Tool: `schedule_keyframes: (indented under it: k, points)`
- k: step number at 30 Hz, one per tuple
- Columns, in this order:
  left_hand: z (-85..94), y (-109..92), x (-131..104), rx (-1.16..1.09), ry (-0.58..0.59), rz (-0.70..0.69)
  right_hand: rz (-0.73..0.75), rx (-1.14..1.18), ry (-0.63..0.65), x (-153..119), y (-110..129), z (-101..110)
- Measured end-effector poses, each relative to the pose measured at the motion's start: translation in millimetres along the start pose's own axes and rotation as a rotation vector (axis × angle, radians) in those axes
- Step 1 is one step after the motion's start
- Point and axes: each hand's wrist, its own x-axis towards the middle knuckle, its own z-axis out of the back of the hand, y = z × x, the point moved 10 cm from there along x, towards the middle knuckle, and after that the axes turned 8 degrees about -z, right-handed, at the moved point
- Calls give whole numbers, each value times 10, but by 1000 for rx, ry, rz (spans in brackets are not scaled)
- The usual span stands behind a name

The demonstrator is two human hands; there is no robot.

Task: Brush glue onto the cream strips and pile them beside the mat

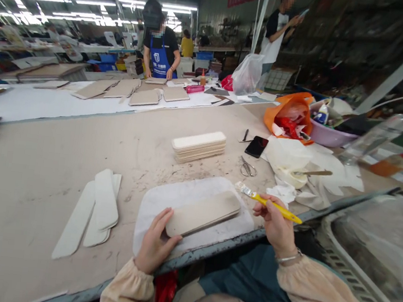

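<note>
A yellow-handled paintbrush is held in my right hand, its pale bristles angled up and to the left. Below the bristle tip lies a small stack of beige boards with rounded ends, resting on a white sheet. My left hand grips the near-left end of that stack, thumb in front and fingers at the back. To the left, several cream strips of similar shape overlap on the table. Beyond the sheet stands a neat pile of cream boards.
Right of the pile are scissors, a phone and a white tub with a stick in it. An orange bag and a purple basin stand farther back. A co-worker in a blue apron works across the table.
</note>
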Motion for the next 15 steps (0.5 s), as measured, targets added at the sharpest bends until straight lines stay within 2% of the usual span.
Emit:
schedule_keyframes:
  k: [4,7,9,15]
  points:
    - [-32,89,-22,-47,18,103,-2,10,-11,22,-58,62]
    - [-48,94,-33,-69,29,122,-19,-51,46,-27,-68,-128]
    - [-48,86,-33,-68,29,123,-58,-116,129,-106,-97,-406]
    - [-69,104,-35,-91,36,157,-191,-252,488,-453,-264,-1497]
